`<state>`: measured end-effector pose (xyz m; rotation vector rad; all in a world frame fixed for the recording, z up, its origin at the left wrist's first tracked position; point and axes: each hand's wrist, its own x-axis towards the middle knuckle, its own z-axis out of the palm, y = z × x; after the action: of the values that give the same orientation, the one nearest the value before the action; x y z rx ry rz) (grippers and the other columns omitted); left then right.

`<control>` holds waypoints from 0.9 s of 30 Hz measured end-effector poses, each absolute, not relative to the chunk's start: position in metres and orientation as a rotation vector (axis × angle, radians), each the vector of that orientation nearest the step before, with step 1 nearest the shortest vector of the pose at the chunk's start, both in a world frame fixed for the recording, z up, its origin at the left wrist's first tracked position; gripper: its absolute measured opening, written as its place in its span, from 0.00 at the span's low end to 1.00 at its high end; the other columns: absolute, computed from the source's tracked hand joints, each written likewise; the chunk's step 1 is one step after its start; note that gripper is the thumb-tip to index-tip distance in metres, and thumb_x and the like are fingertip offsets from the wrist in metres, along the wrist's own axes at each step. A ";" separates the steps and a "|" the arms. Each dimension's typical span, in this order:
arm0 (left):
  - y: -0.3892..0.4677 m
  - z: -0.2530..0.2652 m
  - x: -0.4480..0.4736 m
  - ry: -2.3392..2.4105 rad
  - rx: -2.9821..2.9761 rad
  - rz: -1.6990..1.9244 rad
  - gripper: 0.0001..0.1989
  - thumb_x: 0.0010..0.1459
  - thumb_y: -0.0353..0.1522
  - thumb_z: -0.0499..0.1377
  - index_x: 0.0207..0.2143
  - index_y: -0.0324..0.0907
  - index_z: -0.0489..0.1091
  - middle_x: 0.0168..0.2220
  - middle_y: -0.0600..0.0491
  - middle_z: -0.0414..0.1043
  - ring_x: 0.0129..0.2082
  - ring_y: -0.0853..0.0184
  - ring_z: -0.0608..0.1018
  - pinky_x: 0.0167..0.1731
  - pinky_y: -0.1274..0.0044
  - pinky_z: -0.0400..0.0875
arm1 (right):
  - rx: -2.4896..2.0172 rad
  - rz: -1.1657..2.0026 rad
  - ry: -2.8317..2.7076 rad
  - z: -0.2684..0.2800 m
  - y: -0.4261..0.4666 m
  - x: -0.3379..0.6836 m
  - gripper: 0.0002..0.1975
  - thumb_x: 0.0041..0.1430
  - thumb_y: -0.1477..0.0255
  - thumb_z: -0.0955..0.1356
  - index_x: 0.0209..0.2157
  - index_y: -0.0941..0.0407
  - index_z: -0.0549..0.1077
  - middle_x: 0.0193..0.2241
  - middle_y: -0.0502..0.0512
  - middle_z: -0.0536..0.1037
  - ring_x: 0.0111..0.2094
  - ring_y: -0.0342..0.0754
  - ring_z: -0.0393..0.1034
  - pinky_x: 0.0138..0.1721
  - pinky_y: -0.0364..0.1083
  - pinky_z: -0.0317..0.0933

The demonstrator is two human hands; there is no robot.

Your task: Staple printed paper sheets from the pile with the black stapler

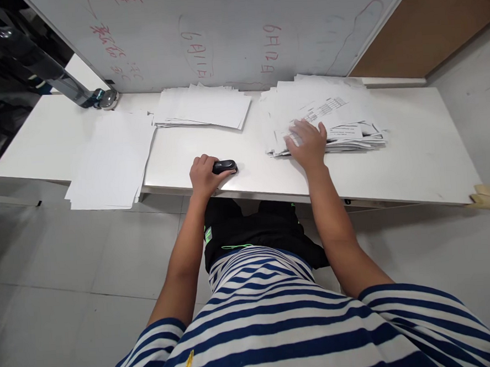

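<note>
The white table (412, 145) crosses mid-frame. Your left hand (204, 176) grips the stapler (226, 166) near frame centre; hold it flat. Your right hand (309, 142), open with fingers slightly spread, rests on the papers (279, 101), right of centre; press lightly to avoid skewing loose sheets.

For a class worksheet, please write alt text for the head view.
A person's left hand holds a black stapler-like tool on a white table; the right hand touches a paper stack. Two more stacks lie left of it, a whiteboard behind.
</note>
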<state>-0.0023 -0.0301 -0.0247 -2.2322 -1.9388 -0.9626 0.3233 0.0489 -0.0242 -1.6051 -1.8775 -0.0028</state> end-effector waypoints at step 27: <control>-0.030 -0.028 -0.003 -1.923 -2.234 -1.053 0.25 0.48 0.53 0.69 0.36 0.45 0.71 0.37 0.47 0.72 0.40 0.57 0.71 0.37 0.69 0.64 | -1.632 0.191 -1.830 -0.007 0.037 0.312 0.12 0.67 0.68 0.61 0.43 0.53 0.76 0.59 0.62 0.75 0.66 0.58 0.58 0.67 0.71 0.18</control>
<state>-0.0034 -0.0296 -0.0284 -2.2344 -1.9226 -1.0528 0.3122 0.0371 -0.0074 -1.6316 -1.8304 0.1910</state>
